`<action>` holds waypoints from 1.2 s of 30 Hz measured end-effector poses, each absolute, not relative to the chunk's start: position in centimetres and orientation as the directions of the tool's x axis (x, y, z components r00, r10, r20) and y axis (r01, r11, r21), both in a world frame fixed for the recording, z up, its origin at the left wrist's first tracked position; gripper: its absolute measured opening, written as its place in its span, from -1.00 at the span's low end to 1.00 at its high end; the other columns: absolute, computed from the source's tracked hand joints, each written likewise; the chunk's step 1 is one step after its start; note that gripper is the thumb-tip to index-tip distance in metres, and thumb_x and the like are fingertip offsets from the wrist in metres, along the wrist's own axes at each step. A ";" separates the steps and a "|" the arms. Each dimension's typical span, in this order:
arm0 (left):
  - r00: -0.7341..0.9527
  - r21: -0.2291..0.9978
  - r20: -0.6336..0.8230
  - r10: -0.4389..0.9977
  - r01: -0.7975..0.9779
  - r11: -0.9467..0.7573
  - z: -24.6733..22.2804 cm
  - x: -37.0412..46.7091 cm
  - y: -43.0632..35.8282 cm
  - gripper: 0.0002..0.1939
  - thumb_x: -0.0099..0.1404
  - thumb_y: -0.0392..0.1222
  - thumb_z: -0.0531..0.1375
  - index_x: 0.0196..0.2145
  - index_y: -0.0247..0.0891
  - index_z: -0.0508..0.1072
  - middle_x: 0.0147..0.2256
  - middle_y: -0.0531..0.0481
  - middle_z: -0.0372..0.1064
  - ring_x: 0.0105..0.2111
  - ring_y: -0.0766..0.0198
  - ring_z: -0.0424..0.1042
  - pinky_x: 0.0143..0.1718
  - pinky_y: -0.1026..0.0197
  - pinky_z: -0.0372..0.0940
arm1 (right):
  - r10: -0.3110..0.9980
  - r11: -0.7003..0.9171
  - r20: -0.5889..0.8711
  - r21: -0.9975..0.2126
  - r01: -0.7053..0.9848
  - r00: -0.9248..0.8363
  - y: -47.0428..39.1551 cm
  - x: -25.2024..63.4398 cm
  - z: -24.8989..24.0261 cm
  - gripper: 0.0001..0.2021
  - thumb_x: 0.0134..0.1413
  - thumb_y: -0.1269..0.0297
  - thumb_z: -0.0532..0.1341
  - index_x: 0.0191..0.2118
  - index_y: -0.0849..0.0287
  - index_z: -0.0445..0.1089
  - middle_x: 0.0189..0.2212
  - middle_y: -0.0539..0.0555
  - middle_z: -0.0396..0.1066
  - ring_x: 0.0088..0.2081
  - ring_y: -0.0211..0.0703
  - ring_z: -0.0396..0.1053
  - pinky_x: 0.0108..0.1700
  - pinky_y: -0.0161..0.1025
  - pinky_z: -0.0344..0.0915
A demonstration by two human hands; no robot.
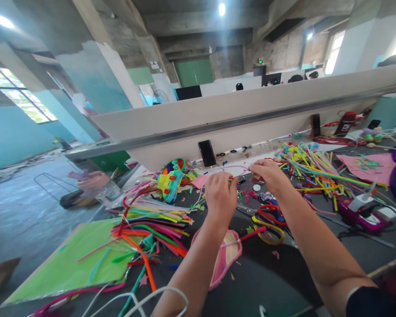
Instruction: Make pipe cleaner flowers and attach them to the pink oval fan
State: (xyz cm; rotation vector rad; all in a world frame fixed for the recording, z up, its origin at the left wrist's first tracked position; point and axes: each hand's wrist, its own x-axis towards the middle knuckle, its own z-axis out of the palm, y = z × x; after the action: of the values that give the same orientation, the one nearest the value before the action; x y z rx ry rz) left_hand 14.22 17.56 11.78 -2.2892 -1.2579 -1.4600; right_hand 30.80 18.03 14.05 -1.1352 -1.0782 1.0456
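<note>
My left hand (221, 193) is closed, seen from the back, with its fingertips pinching a thin pale pipe cleaner (232, 167). An orange bit shows at its thumb. My right hand (266, 174) pinches the same pale strand at its right end, so it spans the gap between both hands in a slight bow. Below my left forearm lies a pink, heart-like piece (229, 255) edged with fuzzy pipe cleaner, partly hidden. Scissors with yellow handles (270, 235) and a red-handled pair (272, 215) rest under my right forearm.
Bundled coloured pipe cleaners (165, 215) lie at left beside a green sheet (82, 259); another heap (310, 167) lies at right. A phone (207, 153) leans on the white partition (251, 99). A purple power strip (363, 215) with cables is at right, a colourful craft piece (170, 182) at left.
</note>
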 end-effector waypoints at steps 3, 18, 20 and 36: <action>0.253 0.144 0.882 0.398 0.660 -0.738 10.6 14.7 17.8 -0.77 0.28 -0.23 0.12 -0.11 -0.26 0.43 -0.12 -0.16 0.41 -0.06 0.14 0.34 0.04 0.05 0.18 | 0.990 0.096 0.083 -0.988 -0.120 0.114 18.1 30.5 13.9 -0.81 -0.31 0.24 0.27 -0.64 0.18 0.25 -0.81 -0.15 0.11 -0.71 -0.40 0.03 -0.51 -0.28 0.32; 0.288 0.691 0.553 0.782 0.366 -0.623 11.7 13.9 18.4 -0.84 0.22 -0.20 0.15 -0.43 -0.30 0.48 -0.48 0.00 0.39 -0.43 0.31 0.34 -0.36 0.27 0.22 | 0.979 0.189 0.186 -0.982 0.028 -0.087 16.9 29.8 14.0 -0.82 -0.24 0.22 0.29 -0.54 0.23 0.35 -0.67 -0.07 0.31 -0.61 -0.36 0.22 -0.54 -0.38 0.14; 0.415 0.869 0.333 0.847 0.215 -0.446 12.3 13.4 18.5 -0.77 0.21 -0.11 0.16 -0.48 -0.32 0.44 -0.59 0.06 0.29 -0.55 0.36 0.25 -0.49 0.30 0.14 | 0.971 0.211 0.204 -0.977 0.041 -0.124 16.6 29.8 14.2 -0.82 -0.24 0.22 0.29 -0.54 0.23 0.35 -0.68 -0.07 0.30 -0.62 -0.37 0.20 -0.56 -0.39 0.09; 0.503 0.207 0.642 0.579 0.613 -0.763 13.6 13.0 16.8 -0.56 0.09 -0.47 0.06 -0.06 -0.26 0.38 -0.09 -0.11 0.40 -0.05 0.15 0.34 0.01 0.10 0.22 | 0.993 0.113 0.113 -0.993 -0.015 0.032 17.8 29.5 13.4 -0.84 -0.29 0.26 0.25 -0.66 0.20 0.28 -0.79 -0.12 0.14 -0.69 -0.40 0.08 -0.58 -0.37 0.24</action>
State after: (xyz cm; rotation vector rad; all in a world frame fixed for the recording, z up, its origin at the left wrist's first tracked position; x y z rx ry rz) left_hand 13.04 16.81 13.57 -2.6823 -1.0636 -1.1171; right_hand 29.50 17.79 13.42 -1.1279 -1.2261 1.1108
